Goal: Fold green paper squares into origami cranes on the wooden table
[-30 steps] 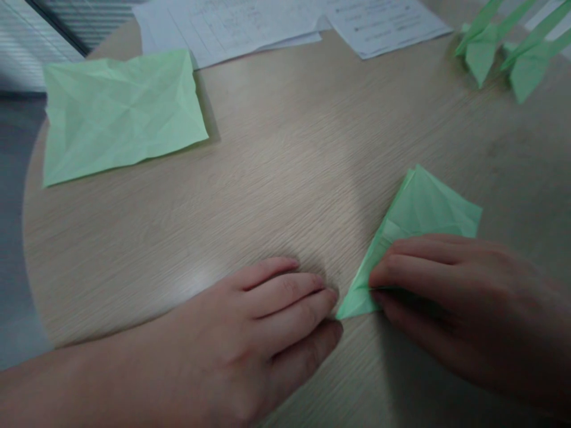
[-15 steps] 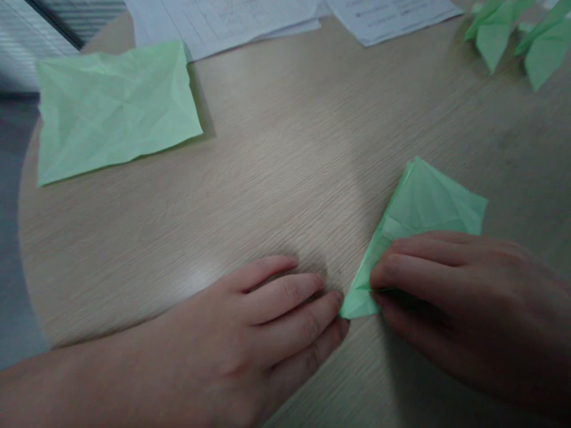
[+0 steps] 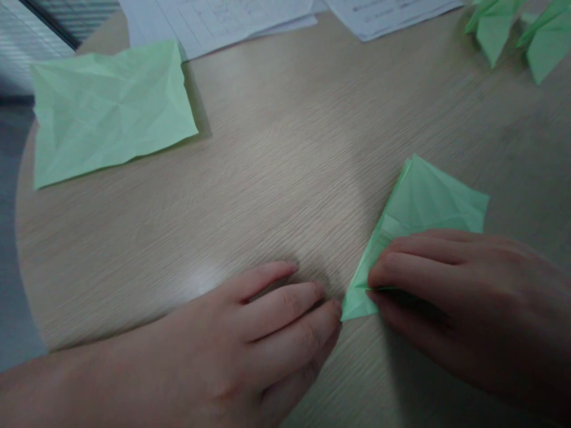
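Observation:
A folded piece of green paper lies on the table at the right, with creases across it and a pointed corner toward the lower left. My right hand pinches a flap of this paper between thumb and fingers and covers its lower right part. My left hand rests palm down on the table to the left, fingers stretched out. Its fingertips are at the paper's lower left tip; the left thumb is mostly hidden beneath the hand.
On the round wooden table, a crumpled green sheet lies at the upper left. Printed white papers sit along the back. Two folded green paper figures stand at the upper right. The table's curved edge runs down the left.
My left hand has drawn back slightly from the paper's tip, and its lower fingers have tucked under. The right hand keeps its pinch on the flap. The view has shifted a little.

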Demonstrator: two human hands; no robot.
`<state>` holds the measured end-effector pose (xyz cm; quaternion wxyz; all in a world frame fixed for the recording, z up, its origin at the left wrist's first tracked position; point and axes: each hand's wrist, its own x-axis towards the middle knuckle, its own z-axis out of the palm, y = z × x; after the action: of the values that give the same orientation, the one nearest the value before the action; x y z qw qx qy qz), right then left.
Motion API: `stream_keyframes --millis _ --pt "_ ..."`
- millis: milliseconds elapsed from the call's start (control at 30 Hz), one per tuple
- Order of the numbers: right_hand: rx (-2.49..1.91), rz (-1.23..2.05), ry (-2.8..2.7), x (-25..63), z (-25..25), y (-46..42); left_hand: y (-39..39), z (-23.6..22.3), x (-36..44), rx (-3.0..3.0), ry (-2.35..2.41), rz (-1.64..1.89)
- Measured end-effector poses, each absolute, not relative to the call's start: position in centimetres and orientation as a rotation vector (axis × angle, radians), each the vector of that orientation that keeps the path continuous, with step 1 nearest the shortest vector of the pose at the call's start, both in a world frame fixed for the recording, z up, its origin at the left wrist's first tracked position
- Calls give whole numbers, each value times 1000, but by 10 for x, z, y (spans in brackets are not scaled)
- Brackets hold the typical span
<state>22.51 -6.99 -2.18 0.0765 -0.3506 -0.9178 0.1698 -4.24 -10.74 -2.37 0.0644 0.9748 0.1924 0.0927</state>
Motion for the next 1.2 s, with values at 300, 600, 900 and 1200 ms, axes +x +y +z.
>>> stream_keyframes --millis 300,600,900,1200 --pt "-1098 508 -2750 225 -22 -70 -99 -17 -45 3109 270 127" --pt "-1095 489 -2783 227 -24 -69 -113 -24 -42 3032 479 231" --pt "-1073 549 -2788 231 -23 -66 -114 -25 -41 3023 507 221" --pt "-1085 578 -2746 229 -24 -65 -140 -28 -42 2996 735 233"
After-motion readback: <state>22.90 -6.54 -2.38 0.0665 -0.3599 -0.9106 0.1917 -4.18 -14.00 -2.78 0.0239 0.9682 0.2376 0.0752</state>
